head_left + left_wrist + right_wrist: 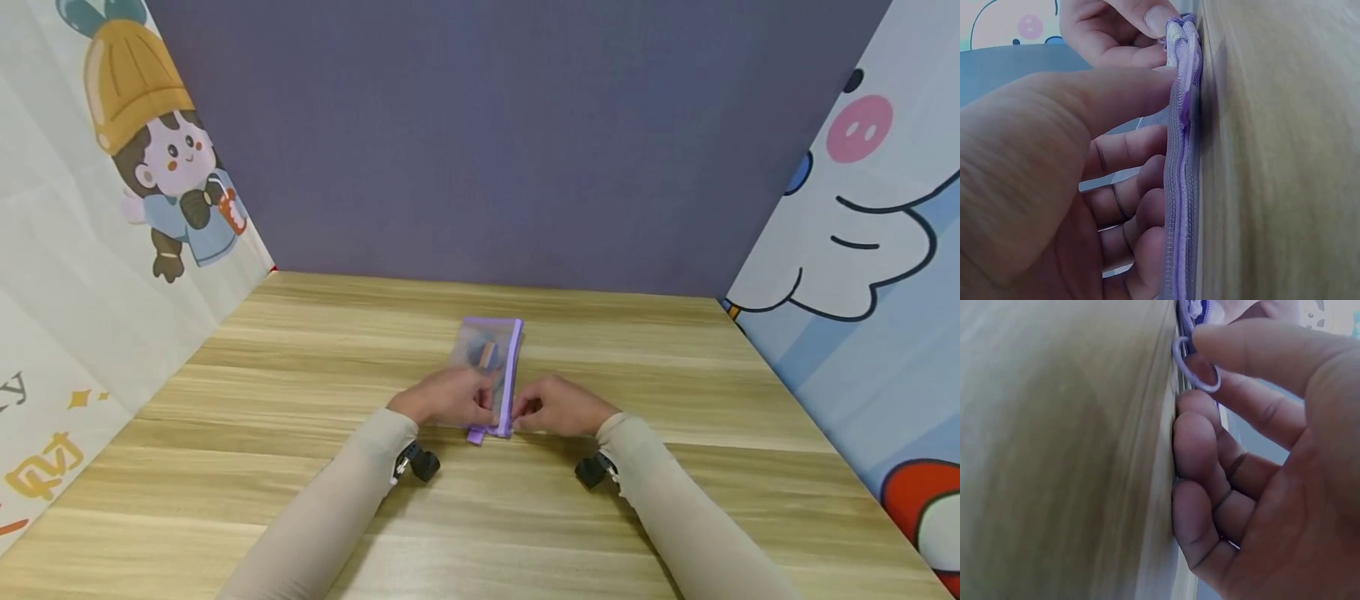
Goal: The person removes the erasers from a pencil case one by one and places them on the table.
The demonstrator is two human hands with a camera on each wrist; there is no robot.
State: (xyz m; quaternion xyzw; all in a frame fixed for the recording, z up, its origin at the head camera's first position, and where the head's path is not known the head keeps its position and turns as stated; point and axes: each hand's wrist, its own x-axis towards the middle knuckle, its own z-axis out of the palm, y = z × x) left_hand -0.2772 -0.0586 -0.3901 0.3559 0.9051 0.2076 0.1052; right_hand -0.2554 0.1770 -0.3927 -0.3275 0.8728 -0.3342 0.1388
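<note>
A see-through zipper pouch [462, 343] with purple edging lies on the table in the head view, its zipper [512, 358] along the right side. Through its mesh, a dark round shape and a small brownish piece show dimly. My left hand [450, 398] pinches the pouch's zipper edge near the end closest to me; the left wrist view shows its thumb on the zipper tape [1180, 200]. My right hand [566, 407] pinches the zipper's purple pull ring [1209, 389] between thumb and index finger, with the other fingers curled near the tabletop.
The wood-grain table [315, 358] meets a grey-purple panel [480, 150] at the back. Cartoon-printed sheets stand at left [60, 217] and right [847, 275]. A short purple tab [476, 436] sticks out from the pouch's near end.
</note>
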